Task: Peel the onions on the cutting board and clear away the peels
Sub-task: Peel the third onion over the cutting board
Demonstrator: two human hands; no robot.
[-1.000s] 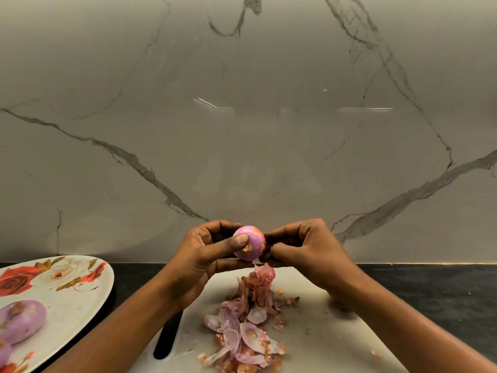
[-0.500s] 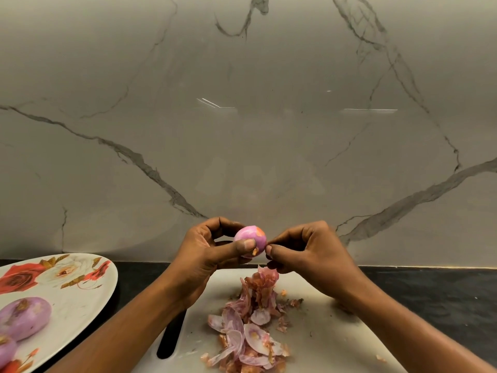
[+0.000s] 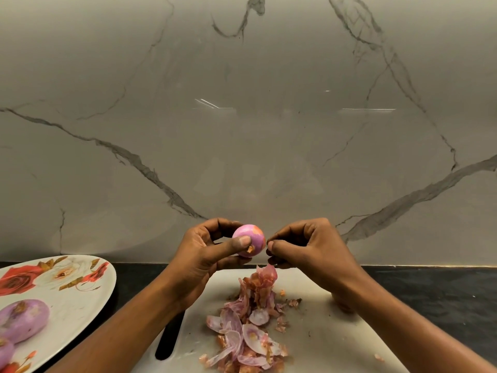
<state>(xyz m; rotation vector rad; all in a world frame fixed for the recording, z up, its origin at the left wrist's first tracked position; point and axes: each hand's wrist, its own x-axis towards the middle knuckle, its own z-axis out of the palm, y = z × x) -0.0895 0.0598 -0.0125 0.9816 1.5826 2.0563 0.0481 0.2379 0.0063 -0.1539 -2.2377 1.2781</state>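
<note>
My left hand (image 3: 204,254) holds a small pink onion (image 3: 250,239) above the white cutting board (image 3: 322,327), thumb across its front. A few orange scraps of skin still cling to the onion. My right hand (image 3: 304,246) sits just right of it, thumb and forefinger pinched together at the onion's edge; whether a scrap of skin is between them is too small to tell. A heap of pink and brown peels (image 3: 250,324) lies on the board below both hands.
A floral plate (image 3: 70,292) at the left holds two peeled purple onions (image 3: 21,319). The board has a dark handle slot (image 3: 168,337) at its left side. Dark countertop (image 3: 430,292) surrounds the board; a marble wall stands close behind.
The onion has turned slightly in my left hand and both hands have risen a little. My right fingers have drawn a little away from the onion's edge.
</note>
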